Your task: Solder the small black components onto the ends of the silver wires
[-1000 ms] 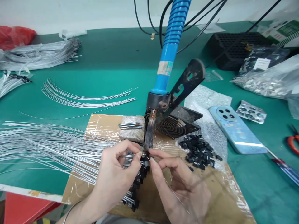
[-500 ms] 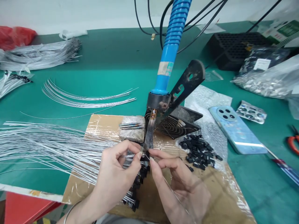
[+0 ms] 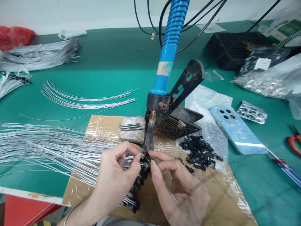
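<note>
A soldering iron [image 3: 167, 67] with a blue handle is clamped upright, its dark tip [image 3: 148, 142] pointing down between my hands. My left hand [image 3: 116, 175] pinches thin white wire close to the tip, thumb against forefinger. From the right, my right hand [image 3: 180, 185] pinches a thin silvery solder wire [image 3: 175, 199] that trails back across the palm. A small black piece sits between the fingertips, partly hidden; which hand bears it I cannot tell. Below lie wires with black connector ends [image 3: 134, 205] in a row.
Loose white wires [image 3: 58, 147] spread leftward over the cardboard [image 3: 98, 125]. Black connectors [image 3: 199, 153] are heaped at right, before a small black fan [image 3: 177, 125]. A light blue phone [image 3: 240, 131], red-handled pliers [image 3: 295, 144] and a black perforated box [image 3: 235, 47] lie further right.
The whole view has shifted very slightly. Both hands stay pinched at the iron's tip, with only a tiny movement of the right fingertips.
</note>
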A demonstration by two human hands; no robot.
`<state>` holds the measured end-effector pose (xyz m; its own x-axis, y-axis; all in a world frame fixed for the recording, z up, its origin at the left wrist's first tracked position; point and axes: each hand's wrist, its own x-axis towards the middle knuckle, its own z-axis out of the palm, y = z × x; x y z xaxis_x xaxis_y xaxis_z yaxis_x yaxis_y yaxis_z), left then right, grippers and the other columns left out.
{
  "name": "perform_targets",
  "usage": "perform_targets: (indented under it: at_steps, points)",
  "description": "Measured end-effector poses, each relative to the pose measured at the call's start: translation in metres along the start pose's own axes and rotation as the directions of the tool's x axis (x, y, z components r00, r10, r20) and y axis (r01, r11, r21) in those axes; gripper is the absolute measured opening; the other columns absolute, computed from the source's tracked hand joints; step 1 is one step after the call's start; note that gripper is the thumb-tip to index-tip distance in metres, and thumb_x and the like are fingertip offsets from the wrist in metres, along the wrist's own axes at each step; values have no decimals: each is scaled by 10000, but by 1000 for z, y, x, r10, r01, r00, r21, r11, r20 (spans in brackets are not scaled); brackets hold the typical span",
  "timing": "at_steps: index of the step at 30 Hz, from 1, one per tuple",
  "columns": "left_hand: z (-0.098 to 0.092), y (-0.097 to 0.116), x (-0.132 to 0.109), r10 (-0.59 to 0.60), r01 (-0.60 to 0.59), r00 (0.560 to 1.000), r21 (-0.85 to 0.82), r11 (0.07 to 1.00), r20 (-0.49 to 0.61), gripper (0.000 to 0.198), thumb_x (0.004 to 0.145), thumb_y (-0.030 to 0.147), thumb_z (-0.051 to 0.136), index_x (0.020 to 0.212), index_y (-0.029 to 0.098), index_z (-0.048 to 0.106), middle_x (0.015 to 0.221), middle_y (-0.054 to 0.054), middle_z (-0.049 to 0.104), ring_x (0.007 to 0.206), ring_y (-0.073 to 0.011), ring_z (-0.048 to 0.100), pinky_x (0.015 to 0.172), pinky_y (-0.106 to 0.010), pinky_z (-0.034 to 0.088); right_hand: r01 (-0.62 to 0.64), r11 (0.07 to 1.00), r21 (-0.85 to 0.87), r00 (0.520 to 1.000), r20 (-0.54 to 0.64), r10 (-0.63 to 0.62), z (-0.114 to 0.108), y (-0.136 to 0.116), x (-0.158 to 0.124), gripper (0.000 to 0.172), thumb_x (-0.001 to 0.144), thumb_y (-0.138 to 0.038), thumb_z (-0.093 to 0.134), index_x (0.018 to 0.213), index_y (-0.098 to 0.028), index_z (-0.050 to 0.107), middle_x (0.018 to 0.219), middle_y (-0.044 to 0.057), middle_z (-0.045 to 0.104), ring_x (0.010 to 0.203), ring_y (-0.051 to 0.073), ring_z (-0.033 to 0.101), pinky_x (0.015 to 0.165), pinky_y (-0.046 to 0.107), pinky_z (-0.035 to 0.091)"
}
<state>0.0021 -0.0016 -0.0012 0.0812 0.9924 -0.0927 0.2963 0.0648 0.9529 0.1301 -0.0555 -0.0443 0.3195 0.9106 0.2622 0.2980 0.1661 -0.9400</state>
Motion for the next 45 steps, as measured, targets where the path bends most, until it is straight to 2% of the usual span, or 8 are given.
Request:
perform_targets:
  at_steps: [12,22,30,35,41,45]
  points:
    - [2,-1,0,5,-5,1000,65,998,5,113,781,121,620,682,169,650,760,-12,730,724,-140,674,602,-189,494,1,1000,-27,1000,-8,-1,0,0,-1,122,862,-132,682,810,-226,622,1026,21,785,939,146,750,871,228,571]
    - [1,1,-1,35,-35,999,41,999,3,143,787,89,613,671,166,646,747,-12,721,708,-128,670,607,-178,498,19,1000,-15,999,-25,-19,1,0,-2,126,847,-111,697,826,-220,637,1024,26,789,932,151,757,884,231,582]
    - [0,1,0,8,-9,1000,54,999,13,133,788,99,618,675,164,643,761,-16,726,697,-133,661,607,-193,489,14,999,-52,999,-41,-16,1,-1,1,122,824,-115,698,794,-221,646,993,43,798,877,188,774,839,255,607]
    - [0,0,-1,0,-3,1000,86,996,26,133,792,102,611,679,166,637,753,-11,719,673,-131,645,574,-198,460,27,998,-61,999,-46,-30,1,0,1,110,837,-128,699,803,-220,649,984,37,797,879,172,768,850,247,597]
    - [0,-1,-2,10,-11,1000,55,998,27,133,798,99,611,687,167,640,760,-9,716,719,-136,659,620,-198,483,59,994,-88,997,-35,-62,0,-1,0,100,854,-130,690,827,-222,659,989,38,792,877,179,761,842,285,608]
    - [-1,0,-2,17,-19,999,44,999,28,137,796,92,611,687,168,642,763,-9,723,718,-131,662,619,-190,486,28,997,-71,999,-37,-31,1,-2,-1,111,869,-126,680,833,-230,663,1010,40,790,894,181,757,848,301,613]
